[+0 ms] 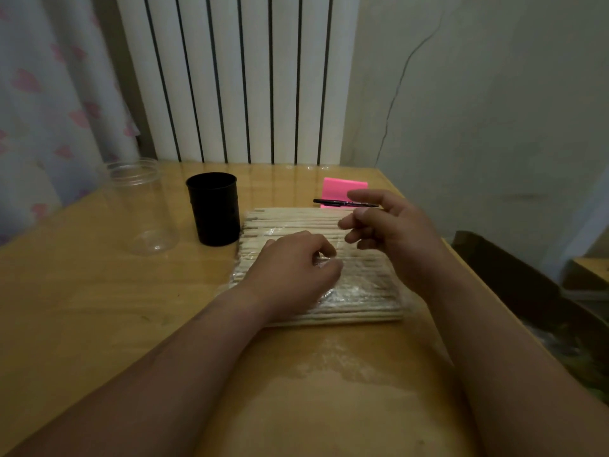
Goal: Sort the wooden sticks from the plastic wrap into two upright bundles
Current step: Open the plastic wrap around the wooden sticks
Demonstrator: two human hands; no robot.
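Note:
A flat pack of pale wooden sticks [296, 222] lies on the wooden table [99, 308], covered in clear plastic wrap [359, 291]. My left hand [293, 268] rests on the middle of the pack, its curled fingers pinching the wrap. My right hand [392, 229] hovers just above the pack's far right part with loosely bent fingers and holds nothing. A black cup [214, 209] stands upright just left of the pack. A clear plastic jar [138, 206] stands further left.
A black pen [342, 202] lies on a pink sticky-note pad [342, 189] behind the pack. A white radiator [237, 77] and a wall close off the table's far side. A dark box [527, 285] sits beyond the right table edge.

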